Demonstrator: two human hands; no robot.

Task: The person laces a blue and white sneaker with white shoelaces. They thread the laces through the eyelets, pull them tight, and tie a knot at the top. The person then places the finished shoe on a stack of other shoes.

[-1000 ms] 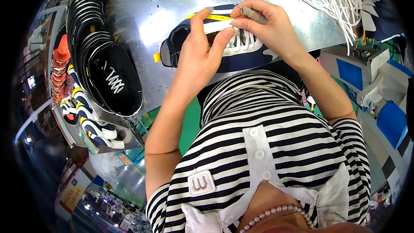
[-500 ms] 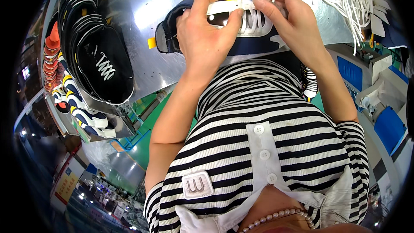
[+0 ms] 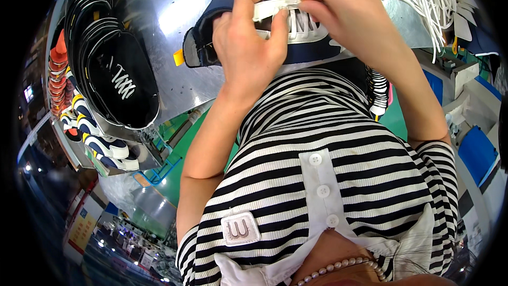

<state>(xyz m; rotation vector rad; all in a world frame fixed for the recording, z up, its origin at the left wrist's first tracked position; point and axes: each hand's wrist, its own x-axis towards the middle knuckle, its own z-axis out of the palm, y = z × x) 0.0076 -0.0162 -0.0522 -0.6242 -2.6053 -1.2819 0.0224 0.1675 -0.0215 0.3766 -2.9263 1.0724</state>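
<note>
While the dark blue and white cloth shoe top (image 3: 308, 50) lies sideways on the shiny grey metal table (image 3: 163, 2), its heel points to my left. The flat white strip (image 3: 270, 8) over its opening runs left to right too, tipping up a little on the right. My left hand (image 3: 248, 47) is by its middle: the thumb touches it, and the first finger reaches past, wide apart. My right hand (image 3: 346, 16) is at the right end, finger and thumb close together; I cannot tell what they pinch.
</note>
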